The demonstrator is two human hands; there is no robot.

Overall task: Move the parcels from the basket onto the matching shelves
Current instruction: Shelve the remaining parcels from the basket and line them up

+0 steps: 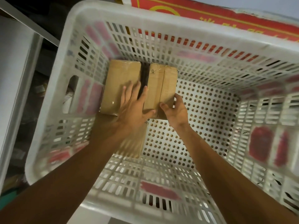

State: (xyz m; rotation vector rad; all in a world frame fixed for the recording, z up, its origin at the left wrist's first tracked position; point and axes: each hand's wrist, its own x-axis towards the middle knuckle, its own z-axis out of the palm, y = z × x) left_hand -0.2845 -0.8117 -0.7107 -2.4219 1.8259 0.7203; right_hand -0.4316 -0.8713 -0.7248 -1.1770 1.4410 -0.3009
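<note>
View from above into a white slotted plastic basket (97, 15), with two bare arms reaching down into it. Two brown cardboard parcels lie side by side on the basket floor, directly under and just beyond the hands and close against the wall past the left hand. A narrow dark gap separates them. The left hand (134, 107) lies flat with its fingers straight and spread. Its palm and fingers press on the top of the left parcel (119, 83) and reach across the gap, so it grips nothing. The right hand (176, 110) takes hold of the right parcel (161, 81) at its near outer corner, thumb on the top face and fingers curled round the side edge. A third parcel (135, 143) shows, blurred, beneath the left wrist and nearer the person. Both parcels under the hands are oblong boxes lying broad face up. Their long axes run parallel, away from the fingertips toward the far wall and leaning slightly to the right-hand side. They look like stiff, taped cartons with square edges that should keep their shape when squeezed. Glossy tape on the faces may be slick under a flat palm. Their weight cannot be told, though their modest bulk suggests one hand could carry each. The surest hold seems to be across the short width, thumb on top and fingers under a long edge, or both hands on opposite sides. A red board (210, 15) with yellow markings stands beyond the basket, past both hands.
</note>
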